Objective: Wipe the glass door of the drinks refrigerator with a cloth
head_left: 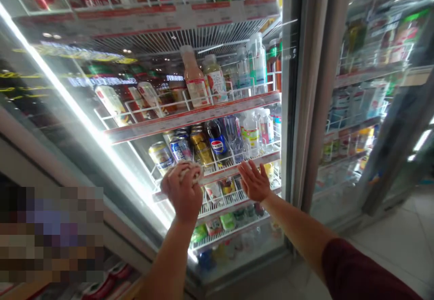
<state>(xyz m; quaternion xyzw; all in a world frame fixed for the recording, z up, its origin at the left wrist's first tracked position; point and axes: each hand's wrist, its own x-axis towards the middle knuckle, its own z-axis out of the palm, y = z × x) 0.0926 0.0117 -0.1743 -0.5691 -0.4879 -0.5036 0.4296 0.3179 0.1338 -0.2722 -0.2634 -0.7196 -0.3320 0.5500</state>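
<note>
My left hand (182,193) is wrapped around a crumpled pale cloth (194,171), in front of the drinks cooler's shelves. Fingers stretched out, my right hand (254,183) is held flat beside the front edge of a wire shelf (230,172); whether its palm touches glass I cannot tell. Just beyond the two hands stand several cans (181,147), a dark bottle with a blue label (217,139) and a clear bottle with a yellow-green label (250,130).
Higher up, a shelf holds a pinkish bottle (195,83) and other drinks. A bright light strip (84,110) runs down the left side. At right, a metal door frame (307,87) divides this cooler from another glass door (359,78). Tiled floor (389,241) shows at lower right.
</note>
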